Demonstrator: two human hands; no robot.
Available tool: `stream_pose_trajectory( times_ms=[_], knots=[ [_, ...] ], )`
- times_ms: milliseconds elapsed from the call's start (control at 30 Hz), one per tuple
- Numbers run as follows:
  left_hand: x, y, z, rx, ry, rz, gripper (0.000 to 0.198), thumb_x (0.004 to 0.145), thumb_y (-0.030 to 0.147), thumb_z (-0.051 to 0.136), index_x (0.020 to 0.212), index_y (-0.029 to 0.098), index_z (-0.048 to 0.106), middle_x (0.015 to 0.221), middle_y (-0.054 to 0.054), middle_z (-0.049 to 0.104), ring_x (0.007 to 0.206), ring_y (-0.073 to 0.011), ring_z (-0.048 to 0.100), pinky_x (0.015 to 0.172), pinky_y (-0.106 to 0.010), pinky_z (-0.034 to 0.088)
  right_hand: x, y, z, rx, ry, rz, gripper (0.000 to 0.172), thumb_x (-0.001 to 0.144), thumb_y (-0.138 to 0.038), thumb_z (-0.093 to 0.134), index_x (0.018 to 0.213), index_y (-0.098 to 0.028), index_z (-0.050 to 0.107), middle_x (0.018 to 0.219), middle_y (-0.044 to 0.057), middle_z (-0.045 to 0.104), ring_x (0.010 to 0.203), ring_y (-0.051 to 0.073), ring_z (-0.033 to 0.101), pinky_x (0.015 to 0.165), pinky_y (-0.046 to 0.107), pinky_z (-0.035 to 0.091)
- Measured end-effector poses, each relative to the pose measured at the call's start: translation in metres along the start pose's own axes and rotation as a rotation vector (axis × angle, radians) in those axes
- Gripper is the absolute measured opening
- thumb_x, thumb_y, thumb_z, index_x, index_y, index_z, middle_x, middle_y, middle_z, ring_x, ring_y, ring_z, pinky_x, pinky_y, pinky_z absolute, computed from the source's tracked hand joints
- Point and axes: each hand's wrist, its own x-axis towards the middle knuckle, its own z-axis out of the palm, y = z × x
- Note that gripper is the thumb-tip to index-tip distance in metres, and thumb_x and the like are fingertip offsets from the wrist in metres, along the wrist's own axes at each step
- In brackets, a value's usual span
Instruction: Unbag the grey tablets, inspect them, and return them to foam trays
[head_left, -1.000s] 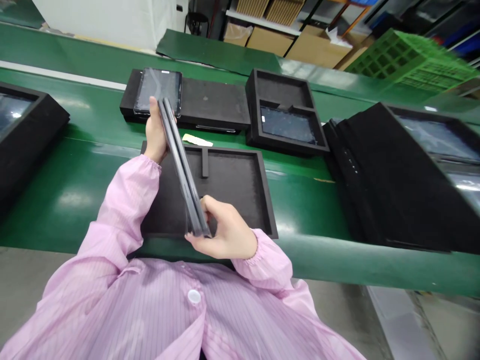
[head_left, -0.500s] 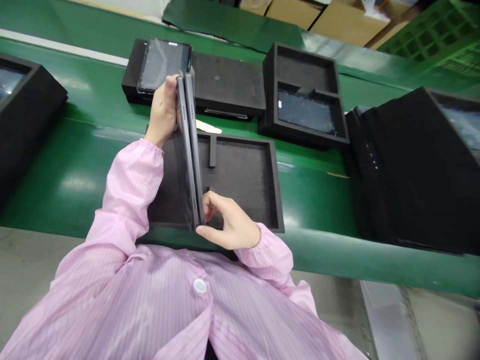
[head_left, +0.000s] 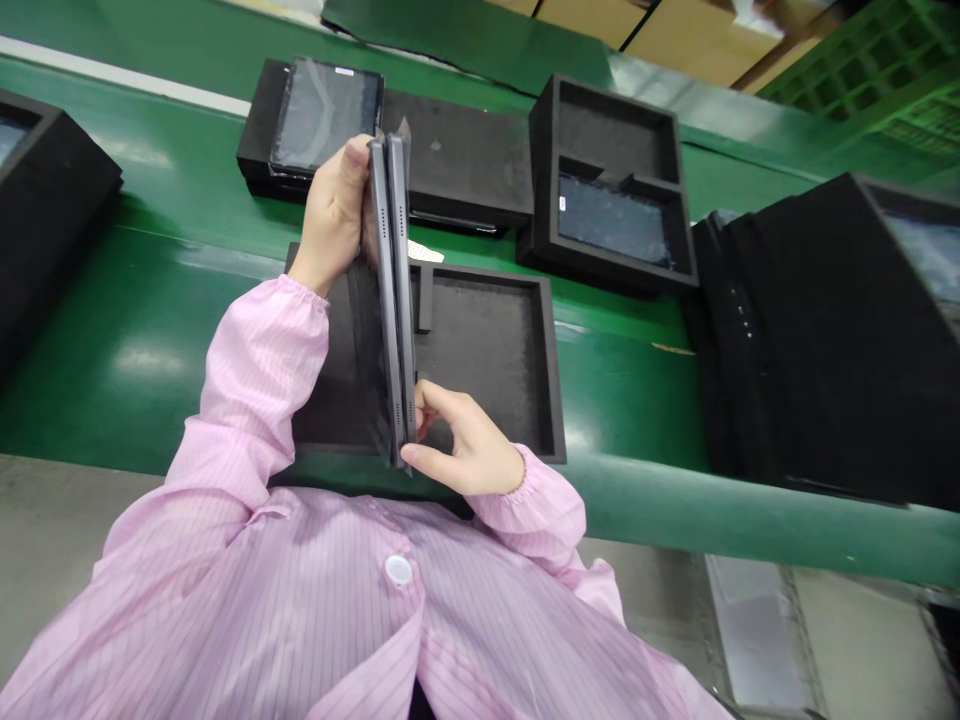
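From the head, two hands hold two tablets [head_left: 388,300] on edge, nearly upright and side by side, over the near tray [head_left: 487,350]. The left hand [head_left: 331,215] grasps their upper end; the right hand [head_left: 465,440] pinches the lower end. A third tablet [head_left: 326,115] lies on a long block [head_left: 469,150], a fourth [head_left: 615,220] in one of the far tray's [head_left: 615,125] two compartments. The left fingers are mostly hidden, the near tray partly covered. Frame edges cut off the left box [head_left: 52,230], right stack [head_left: 825,350] and dim crate [head_left: 885,75].
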Motion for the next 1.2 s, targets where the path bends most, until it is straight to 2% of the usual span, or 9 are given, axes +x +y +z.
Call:
stream_pose_trajectory(
  times_ms=[300,500,633,900,1000,1100,1133,1200],
  knots=[
    [-0.011,0.023,0.013,-0.008,-0.043,0.137,0.063,0.081,0.083,0.033,0.072,0.028,0.063,0.076,-0.005,0.055,0.078,-0.0225,0.056,0.083,-0.038,0.045,0.002,-0.008,0.003,0.003,0.162,-0.048,0.031,0.078,-0.031,0.068,0.068,-0.021,0.041,0.061,-0.005,0.047,0.053,0.009,0.045,0.053,0.023,0.042],
    [-0.013,0.021,0.020,-0.023,-0.063,0.371,0.063,0.091,0.074,0.030,0.079,0.025,0.068,0.071,-0.003,0.058,0.066,-0.0180,0.056,0.065,-0.032,0.043,0.005,-0.011,0.001,0.026,0.244,-0.106,0.029,0.078,-0.031,0.069,0.072,-0.022,0.042,0.060,-0.006,0.048,0.052,0.009,0.046,0.052,0.023,0.043],
    [-0.017,0.022,0.023,-0.085,-0.132,0.457,0.061,0.096,0.066,0.029,0.085,0.023,0.070,0.075,-0.005,0.063,0.070,-0.0169,0.060,0.066,-0.030,0.045,0.004,-0.012,0.000,0.030,0.233,-0.167,0.024,0.078,-0.025,0.065,0.072,-0.021,0.042,0.062,-0.005,0.049,0.054,0.009,0.046,0.053,0.022,0.042],
    [-0.033,0.043,0.028,-0.070,-0.107,0.376,0.059,0.097,0.063,0.030,0.084,0.025,0.073,0.083,-0.003,0.070,0.082,-0.0188,0.068,0.081,-0.035,0.051,0.001,-0.012,0.000,0.022,0.185,-0.193,0.023,0.076,-0.024,0.065,0.072,-0.021,0.043,0.063,-0.005,0.049,0.055,0.009,0.045,0.054,0.022,0.040],
    [-0.038,0.050,0.029,-0.072,-0.104,0.355,0.058,0.099,0.060,0.030,0.092,0.027,0.076,0.089,-0.003,0.073,0.088,-0.0199,0.070,0.085,-0.037,0.053,0.000,-0.011,0.002,0.027,0.174,-0.180,0.025,0.075,-0.025,0.066,0.073,-0.021,0.042,0.063,-0.005,0.048,0.055,0.009,0.045,0.055,0.023,0.041],
    [-0.042,0.055,0.031,-0.073,-0.078,0.309,0.056,0.097,0.063,0.031,0.102,0.029,0.075,0.095,-0.002,0.074,0.092,-0.0214,0.070,0.088,-0.040,0.054,-0.002,-0.009,0.004,0.107,0.191,-0.142,0.026,0.077,-0.028,0.067,0.088,-0.022,0.044,0.066,-0.006,0.050,0.056,0.010,0.048,0.055,0.024,0.044],
    [-0.044,0.057,0.031,-0.066,-0.076,0.307,0.057,0.096,0.065,0.031,0.104,0.029,0.075,0.097,-0.002,0.074,0.093,-0.0221,0.070,0.090,-0.042,0.054,-0.002,-0.008,0.006,0.128,0.214,-0.137,0.032,0.078,-0.031,0.068,0.098,-0.023,0.044,0.069,-0.005,0.052,0.057,0.011,0.050,0.056,0.025,0.045],
    [-0.046,0.060,0.032,-0.041,-0.088,0.326,0.056,0.096,0.065,0.031,0.109,0.031,0.074,0.101,-0.001,0.075,0.097,-0.0232,0.070,0.093,-0.044,0.053,-0.002,-0.007,0.009,0.113,0.269,-0.136,0.056,0.079,-0.039,0.070,0.123,-0.023,0.040,0.074,-0.004,0.055,0.059,0.013,0.053,0.057,0.028,0.047]
  ],
)
